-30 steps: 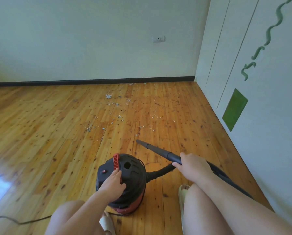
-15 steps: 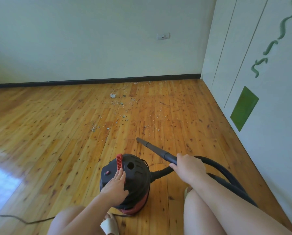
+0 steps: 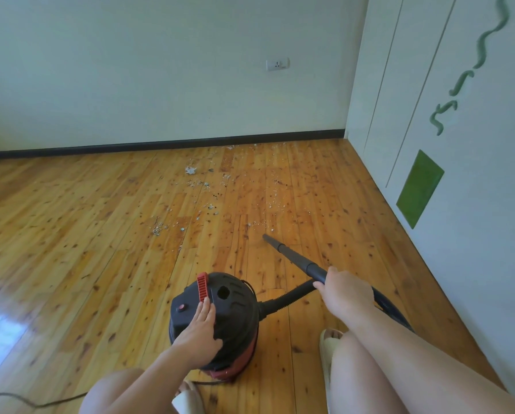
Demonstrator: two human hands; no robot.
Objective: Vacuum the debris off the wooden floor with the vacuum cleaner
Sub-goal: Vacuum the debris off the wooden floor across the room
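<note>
A person's right hand (image 3: 344,291) is grasping the black wand (image 3: 292,257) of a vacuum cleaner (image 3: 241,324), fingers curled around the tube near where the ribbed hose (image 3: 286,298) is joining it. The wand is slanting forward and down toward the wooden floor (image 3: 71,240). Whether its open tip is touching the boards cannot be told. The left hand (image 3: 198,333) is lying flat, fingers straight, on top of the black and red canister, fingertips just beside a red button (image 3: 182,308). The debris (image 3: 192,183), pale crumbs and dark specks, is lying scattered beyond the tip, reaching as far as the floor's far edge at the skirting board (image 3: 160,144). The nearest specks are sitting just ahead of the tip. None of the patch looks cleared, so the vacuuming appears to be only beginning, with all the debris left to collect.
</note>
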